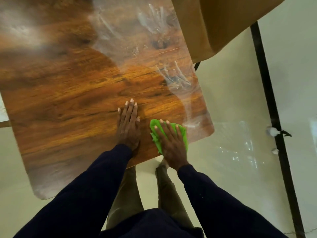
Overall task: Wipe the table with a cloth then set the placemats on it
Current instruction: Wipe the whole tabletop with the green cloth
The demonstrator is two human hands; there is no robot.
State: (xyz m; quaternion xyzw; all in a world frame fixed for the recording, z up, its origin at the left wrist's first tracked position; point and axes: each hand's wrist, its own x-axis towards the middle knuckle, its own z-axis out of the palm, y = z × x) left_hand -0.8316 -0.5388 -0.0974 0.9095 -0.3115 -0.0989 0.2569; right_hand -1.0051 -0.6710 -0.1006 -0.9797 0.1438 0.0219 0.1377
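A glossy wooden table (72, 103) fills the upper left of the head view. My right hand (171, 143) presses flat on a bright green cloth (181, 133) near the table's front right corner. My left hand (128, 124) lies flat on the bare wood just to the left of the cloth, fingers together, holding nothing. Wet smear marks (173, 78) streak the table's right side. No placemats are in view.
A tan chair (223, 23) stands at the table's far right corner. A black frame bar (271, 103) runs down the right side over the pale floor (231, 148). My legs stand at the table's near edge.
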